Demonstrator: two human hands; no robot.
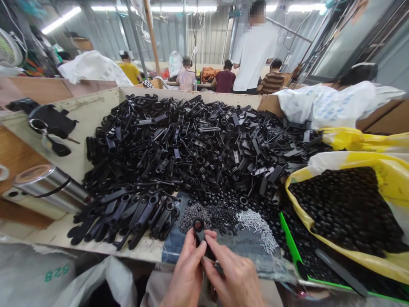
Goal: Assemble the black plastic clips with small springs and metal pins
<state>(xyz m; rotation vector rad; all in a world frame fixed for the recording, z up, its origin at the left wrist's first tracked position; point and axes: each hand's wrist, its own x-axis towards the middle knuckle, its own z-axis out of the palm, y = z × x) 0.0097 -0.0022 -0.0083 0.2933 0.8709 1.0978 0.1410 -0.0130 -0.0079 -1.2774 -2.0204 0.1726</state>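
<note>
Between left hand (185, 275) and right hand (231, 277), a pinched black lever (200, 235).

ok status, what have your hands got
Left hand and right hand both on one black plastic part, ring end up. Loose metal pins just ahead. Heap of black parts beyond.
</note>
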